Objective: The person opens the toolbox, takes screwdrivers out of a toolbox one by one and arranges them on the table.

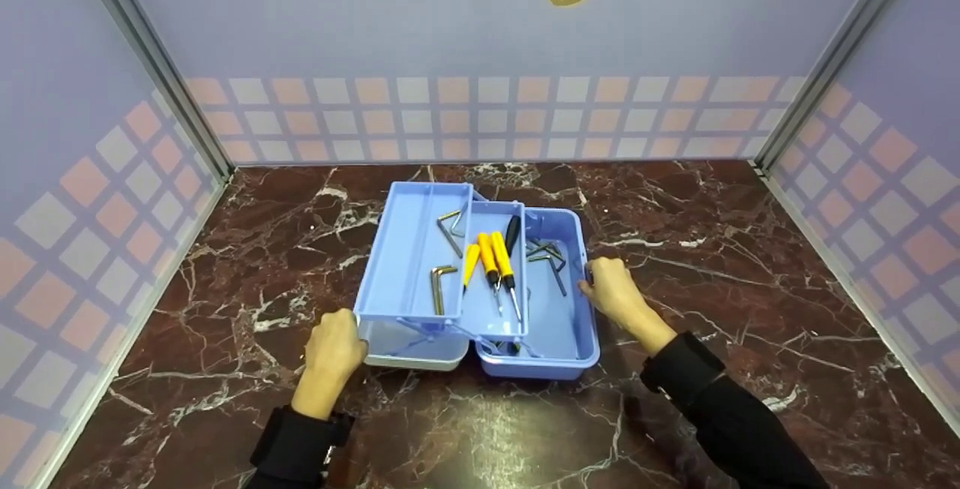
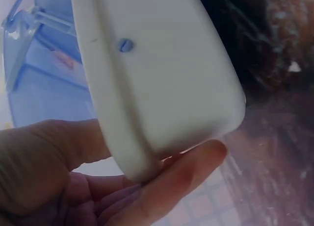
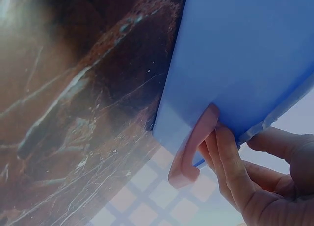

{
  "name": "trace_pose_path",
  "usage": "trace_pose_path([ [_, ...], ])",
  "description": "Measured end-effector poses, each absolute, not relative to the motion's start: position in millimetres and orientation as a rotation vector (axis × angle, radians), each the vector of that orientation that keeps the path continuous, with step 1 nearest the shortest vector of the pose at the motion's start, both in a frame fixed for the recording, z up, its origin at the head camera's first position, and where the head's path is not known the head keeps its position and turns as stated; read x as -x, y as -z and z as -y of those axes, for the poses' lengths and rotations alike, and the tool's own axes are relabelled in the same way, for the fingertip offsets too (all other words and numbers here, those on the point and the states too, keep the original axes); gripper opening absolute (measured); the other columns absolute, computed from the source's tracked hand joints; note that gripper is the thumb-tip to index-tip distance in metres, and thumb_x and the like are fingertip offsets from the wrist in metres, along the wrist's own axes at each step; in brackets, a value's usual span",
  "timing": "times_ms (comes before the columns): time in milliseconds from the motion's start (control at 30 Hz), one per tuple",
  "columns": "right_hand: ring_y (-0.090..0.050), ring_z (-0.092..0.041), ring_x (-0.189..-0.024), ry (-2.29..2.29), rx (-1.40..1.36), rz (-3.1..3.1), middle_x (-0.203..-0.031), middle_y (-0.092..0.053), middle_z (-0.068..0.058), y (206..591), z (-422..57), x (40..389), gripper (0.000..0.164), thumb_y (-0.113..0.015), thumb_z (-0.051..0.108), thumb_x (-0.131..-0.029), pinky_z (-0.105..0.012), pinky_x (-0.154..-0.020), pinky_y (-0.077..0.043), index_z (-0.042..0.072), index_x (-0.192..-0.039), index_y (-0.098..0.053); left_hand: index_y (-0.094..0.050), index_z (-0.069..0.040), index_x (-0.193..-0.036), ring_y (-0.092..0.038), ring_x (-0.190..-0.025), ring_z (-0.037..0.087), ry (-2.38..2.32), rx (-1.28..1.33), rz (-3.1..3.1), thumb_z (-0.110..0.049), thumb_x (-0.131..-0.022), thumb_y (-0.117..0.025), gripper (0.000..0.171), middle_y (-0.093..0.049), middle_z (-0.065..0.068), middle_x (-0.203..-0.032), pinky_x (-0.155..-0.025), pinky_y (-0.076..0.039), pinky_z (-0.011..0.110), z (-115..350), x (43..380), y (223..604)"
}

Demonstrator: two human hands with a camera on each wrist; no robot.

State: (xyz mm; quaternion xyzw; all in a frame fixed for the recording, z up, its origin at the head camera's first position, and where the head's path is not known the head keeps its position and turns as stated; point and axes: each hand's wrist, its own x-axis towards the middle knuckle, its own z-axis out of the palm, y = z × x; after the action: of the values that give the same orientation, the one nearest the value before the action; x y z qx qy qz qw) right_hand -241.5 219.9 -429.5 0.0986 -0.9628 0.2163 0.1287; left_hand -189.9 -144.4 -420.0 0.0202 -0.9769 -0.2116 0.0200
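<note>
A blue toolbox (image 1: 591, 343) stands opened out, its trays spread leftward and its white lid (image 1: 416, 362) folded out at the left. My left hand (image 1: 332, 345) grips the lid's edge, thumb on one side and fingers on the other in the left wrist view. At the opposite side, my right hand (image 1: 616, 292) pinches the box rim beside a pink latch (image 3: 194, 150). The upper tray (image 1: 401, 249) carries several hex keys (image 1: 436, 292). Yellow-handled screwdrivers (image 1: 502, 250) lie in the lower tray (image 1: 476, 316), and more hex keys (image 1: 557, 276) in the box bottom.
The toolbox rests on a dark red marbled tabletop (image 1: 240, 369). A lilac back wall (image 1: 465, 39) with a checked band rises behind, and side walls (image 1: 60, 196) close in the left and right.
</note>
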Motion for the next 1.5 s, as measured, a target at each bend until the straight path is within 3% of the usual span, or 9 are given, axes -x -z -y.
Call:
trace_pose_path([
  [400, -0.06, -0.041, -0.071, -0.607, -0.286, 2.807, -0.07, -0.061, -0.024, 429.7, -217.8, 240.9, 0.01, -0.066, 0.001, -0.073, -0.052, -0.062, -0.046, -0.004, -0.068, -0.058, -0.056, 0.015, -0.089, -0.057, -0.075, 0.049, 0.624, -0.034, 3.096, -0.006, -0.069, -0.071, 0.033, -0.057, 0.034, -0.088, -0.061, -0.047, 0.052, 152.8, 189.5, 419.4],
  [600, -0.06, -0.042, -0.07, -0.602, -0.276, 2.815, -0.07, -0.061, -0.024, 431.1, -217.3, 239.0, 0.012, -0.065, 0.002, -0.073, -0.051, -0.061, -0.046, -0.003, -0.067, -0.057, -0.059, 0.014, -0.085, -0.056, -0.076, 0.051, 0.738, -0.105, 2.871, -0.005, -0.084, -0.055, 0.02, -0.058, 0.036, -0.085, -0.064, -0.045, 0.055, 158.6, 195.8, 409.2],
  [800, -0.06, -0.042, -0.068, -0.602, -0.268, 2.805, -0.068, -0.06, -0.024, 432.6, -217.1, 238.6, 0.014, -0.065, 0.002, -0.073, -0.051, -0.059, -0.047, -0.002, -0.064, -0.055, -0.061, 0.013, -0.099, -0.059, -0.083, 0.043, 1.081, -0.013, 2.512, -0.014, -0.093, -0.047, 0.031, -0.062, 0.028, -0.088, -0.076, -0.044, 0.049, 152.7, 207.3, 407.9],
  [933, -0.06, -0.042, -0.07, -0.578, -0.279, 2.799, -0.069, -0.061, -0.023, 432.8, -217.3, 238.9, 0.012, -0.065, 0.002, -0.073, -0.051, -0.061, -0.046, -0.002, -0.065, -0.056, -0.056, 0.012, -0.111, -0.059, -0.085, 0.039, 1.256, -0.018, 2.516, -0.023, -0.095, -0.044, 0.041, -0.062, 0.027, -0.093, -0.08, -0.043, 0.046, 144.5, 210.6, 409.9],
  [1067, -0.06, -0.043, -0.071, -0.564, -0.278, 2.8, -0.07, -0.061, -0.024, 432.4, -218.0, 239.5, 0.013, -0.065, 0.002, -0.073, -0.051, -0.062, -0.046, -0.001, -0.065, -0.056, -0.05, 0.015, -0.116, -0.058, -0.09, 0.04, 1.264, -0.007, 2.547, -0.022, -0.094, -0.046, 0.043, -0.06, 0.03, -0.098, -0.084, -0.042, 0.047, 137.6, 212.7, 411.1],
  [1300, -0.06, -0.041, -0.068, -0.566, -0.257, 2.811, -0.067, -0.06, -0.022, 431.2, -218.7, 238.3, 0.016, -0.064, 0.003, -0.074, -0.05, -0.059, -0.047, 0.0, -0.062, -0.053, -0.056, 0.015, -0.11, -0.056, -0.096, 0.042, 1.166, 0.024, 2.512, -0.005, -0.091, -0.047, 0.029, -0.058, 0.03, -0.103, -0.082, -0.042, 0.049, 130.8, 212.8, 412.0],
  [1500, -0.06, -0.043, -0.068, -0.583, -0.236, 2.812, -0.069, -0.06, -0.023, 431.5, -219.0, 238.0, 0.015, -0.065, 0.003, -0.074, -0.05, -0.058, -0.047, 0.0, -0.065, -0.054, -0.063, 0.011, -0.092, -0.06, -0.08, 0.039, 1.122, 0.02, 2.47, 0.0, -0.088, -0.047, 0.02, -0.062, 0.028, -0.087, -0.072, -0.045, 0.049, 127.3, 213.3, 413.8],
])
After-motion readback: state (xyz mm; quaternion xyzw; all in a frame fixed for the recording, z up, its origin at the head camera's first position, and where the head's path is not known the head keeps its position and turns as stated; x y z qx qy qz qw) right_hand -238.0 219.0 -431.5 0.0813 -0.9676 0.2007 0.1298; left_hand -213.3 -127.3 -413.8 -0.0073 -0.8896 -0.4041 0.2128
